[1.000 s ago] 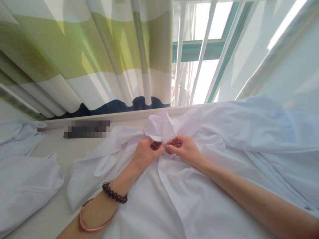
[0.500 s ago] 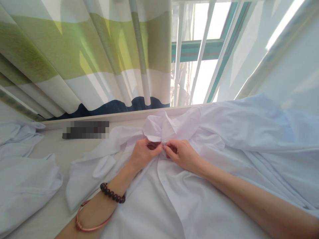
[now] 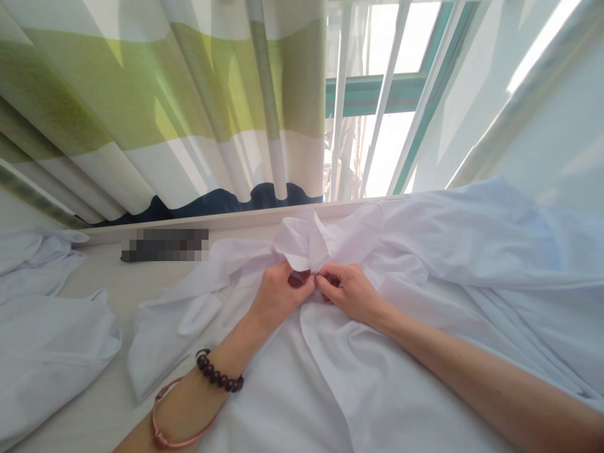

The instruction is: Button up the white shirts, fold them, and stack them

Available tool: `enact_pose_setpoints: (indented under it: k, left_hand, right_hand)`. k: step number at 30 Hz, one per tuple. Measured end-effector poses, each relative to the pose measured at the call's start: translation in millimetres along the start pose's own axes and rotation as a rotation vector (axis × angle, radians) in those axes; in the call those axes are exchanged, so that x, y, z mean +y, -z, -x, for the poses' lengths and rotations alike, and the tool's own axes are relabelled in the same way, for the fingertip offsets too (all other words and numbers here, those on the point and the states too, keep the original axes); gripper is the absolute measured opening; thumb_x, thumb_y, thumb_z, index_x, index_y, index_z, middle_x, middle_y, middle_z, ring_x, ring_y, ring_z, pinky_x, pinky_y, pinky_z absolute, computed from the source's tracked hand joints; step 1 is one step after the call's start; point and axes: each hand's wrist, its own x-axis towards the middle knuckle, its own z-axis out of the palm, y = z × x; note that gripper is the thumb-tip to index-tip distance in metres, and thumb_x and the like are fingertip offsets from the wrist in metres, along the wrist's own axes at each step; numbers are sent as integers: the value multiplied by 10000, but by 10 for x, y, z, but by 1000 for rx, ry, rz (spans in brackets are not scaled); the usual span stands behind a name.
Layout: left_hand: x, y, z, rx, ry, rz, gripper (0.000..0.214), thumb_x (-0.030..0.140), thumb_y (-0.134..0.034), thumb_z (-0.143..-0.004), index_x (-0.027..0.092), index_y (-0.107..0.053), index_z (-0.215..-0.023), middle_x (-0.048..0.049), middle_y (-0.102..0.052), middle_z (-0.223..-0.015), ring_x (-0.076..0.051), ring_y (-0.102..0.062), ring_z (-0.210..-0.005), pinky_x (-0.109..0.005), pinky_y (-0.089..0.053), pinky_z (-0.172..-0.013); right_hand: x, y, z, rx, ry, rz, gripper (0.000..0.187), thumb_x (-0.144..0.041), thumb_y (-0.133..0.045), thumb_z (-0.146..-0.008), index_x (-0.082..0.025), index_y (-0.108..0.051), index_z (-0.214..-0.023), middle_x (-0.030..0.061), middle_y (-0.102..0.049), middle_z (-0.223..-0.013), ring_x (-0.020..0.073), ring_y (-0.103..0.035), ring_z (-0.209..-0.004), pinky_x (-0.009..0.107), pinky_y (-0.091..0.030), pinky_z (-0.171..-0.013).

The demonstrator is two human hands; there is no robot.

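Note:
A white shirt (image 3: 377, 384) lies spread in front of me, its collar (image 3: 304, 236) standing up at the far end. Just below the collar, my left hand (image 3: 283, 286) pinches the front edge of the cloth between thumb and fingers. My right hand (image 3: 346, 289) pinches the same spot from the other side, the fingertips of both hands almost touching. Whether a button sits between them is hidden by the fingers. A dark bead bracelet (image 3: 219, 377) and a copper-coloured bangle (image 3: 160, 437) circle my left wrist and forearm.
More white cloth (image 3: 51, 352) lies at the left. A blurred-out dark object (image 3: 165, 245) rests by the raised back edge (image 3: 245, 216). Behind hang a green-and-white curtain (image 3: 141, 88) and white bars (image 3: 384, 94) before a window.
Both hands have shifted very slightly to the right in view, still pinching the cloth below the collar. The right fingers have curled a little differently. The shirt lies much the same.

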Motion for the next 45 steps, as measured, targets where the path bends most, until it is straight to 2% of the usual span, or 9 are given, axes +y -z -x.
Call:
enact_pose_setpoints:
  k: [5, 11, 22, 28, 31, 35, 37, 39, 45]
  left_hand:
    - [-36, -8, -27, -53, 84, 31, 70, 225, -602, -692, 163, -629, -713, 3, -657, -633, -146, -617, -588, -236, -505, -591]
    - [-132, 125, -129, -387, 357, 640, 176, 238, -671, -697, 132, -654, -836, 6, -653, -669, -111, -560, -549, -235, -491, -561]
    - [-95, 106, -137, -303, 392, 757, 218, 277, -715, -699, 152, -586, -823, 19, -630, -709, -94, -568, -560, -231, -497, -590]
    - [-34, 68, -105, -277, 345, 638, 238, 354, -649, -755, 159, -556, -855, 23, -589, -644, -118, -550, -534, -239, -487, -497]
    - [-30, 136, -112, -154, 237, 458, 195, 354, -582, -793, 161, -567, -820, 10, -587, -677, -122, -548, -565, -236, -475, -511]
    - [-132, 359, -207, 235, 63, 98, 147, 226, -534, -764, 174, -604, -883, -21, -593, -851, -156, -580, -803, -237, -487, -663]
    - [-211, 479, -273, 321, 47, -39, 246, 188, -504, -734, 174, -608, -956, -35, -579, -895, -167, -576, -837, -247, -490, -679]
    - [-273, 577, -326, 265, 65, -141, 310, 193, -486, -719, 167, -611, -1002, -58, -588, -962, -176, -586, -839, -265, -495, -689]
    - [-212, 782, -373, -291, 303, -193, 389, 471, -475, -822, 187, -646, -1026, -57, -711, -929, -179, -649, -595, -323, -497, -714]
  right_hand:
    - [14, 2, 11, -20, 51, 30, 255, -229, -507, -824, -180, -508, -574, -45, -507, -507, 84, -418, -488, 208, -313, -502]
    - [-26, 69, 6, -145, 62, -159, 213, -237, -482, -877, -171, -569, -695, -38, -536, -564, 83, -447, -516, 196, -364, -524]
    - [-37, 42, 4, -82, -2, -205, 225, -282, -459, -911, -178, -524, -723, -48, -497, -568, 80, -414, -507, 204, -339, -498]
    - [-1, 7, -7, 94, 23, -92, 173, -293, -469, -903, -182, -560, -806, -32, -530, -644, 99, -455, -560, 222, -367, -538]
    - [24, 13, -15, 181, 112, 0, 71, -216, -496, -868, -193, -557, -895, -4, -571, -772, 129, -522, -679, 246, -419, -638]
    - [67, 61, -35, 260, 237, 118, 169, -136, -496, -828, -205, -547, -974, 50, -560, -960, 184, -540, -914, 309, -444, -808]
    - [90, 100, -58, 301, 270, 156, 199, -133, -497, -825, -205, -540, -1005, 75, -542, -1037, 204, -522, -995, 344, -435, -882]
    - [104, 151, -89, 336, 291, 195, 206, -149, -501, -834, -205, -535, -1029, 93, -530, -1102, 218, -502, -1055, 376, -412, -940]
    - [-34, 337, -144, 338, 213, 152, 219, -344, -469, -913, -218, -525, -1082, 88, -583, -1136, 226, -521, -1058, 394, -420, -926]
